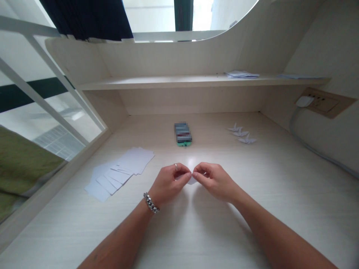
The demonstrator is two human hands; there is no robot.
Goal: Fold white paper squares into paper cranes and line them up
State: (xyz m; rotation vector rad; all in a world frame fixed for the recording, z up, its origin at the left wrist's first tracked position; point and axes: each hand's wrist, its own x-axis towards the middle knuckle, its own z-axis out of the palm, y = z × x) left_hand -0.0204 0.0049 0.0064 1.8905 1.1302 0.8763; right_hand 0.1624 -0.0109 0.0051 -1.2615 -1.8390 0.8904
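Note:
My left hand (168,183) and my right hand (214,181) meet over the middle of the pale wooden desk (196,231). Both pinch a small folded piece of white paper (192,180) between their fingertips; most of it is hidden by the fingers. The left hand wears a ring, and a chain bracelet sits on its wrist. A fanned pile of white paper sheets (120,172) lies on the desk to the left of my left hand.
Three folded paper cranes (242,134) sit at the back right. A small dark blurred object (183,134) lies at the back centre. A shelf (196,80) above holds more papers (242,74). A wall socket with a plug and cable (305,101) is on the right.

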